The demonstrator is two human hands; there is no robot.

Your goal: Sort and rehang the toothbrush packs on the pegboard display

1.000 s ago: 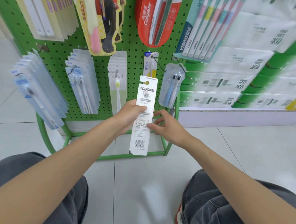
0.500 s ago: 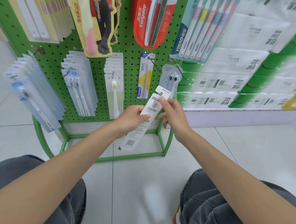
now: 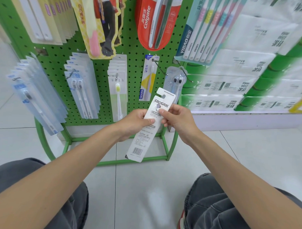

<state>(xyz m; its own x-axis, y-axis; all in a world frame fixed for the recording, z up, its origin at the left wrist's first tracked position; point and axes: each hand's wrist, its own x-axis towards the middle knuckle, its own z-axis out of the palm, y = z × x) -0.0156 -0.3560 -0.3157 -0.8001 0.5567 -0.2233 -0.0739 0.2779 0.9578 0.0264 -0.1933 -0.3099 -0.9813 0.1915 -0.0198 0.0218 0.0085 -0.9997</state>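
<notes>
white pack point(image 3: 152, 122) reads "FROG" up top and "SUGERE" lower down, red pack point(image 3: 156, 22) says "Colgate", pastel multipack point(image 3: 203, 30) says "YIBAO".

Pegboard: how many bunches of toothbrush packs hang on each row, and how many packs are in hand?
Upper row: 4 (cream stack, yellow cartoon pack, red pack, teal pack)
Lower row: 5 (pale blue stack, twin-brush stack, white-green stack, yellow-blue pack, clear pack)
In hand: 1 (white pack, gripped by left hand and right hand)
Total: 10
</notes>
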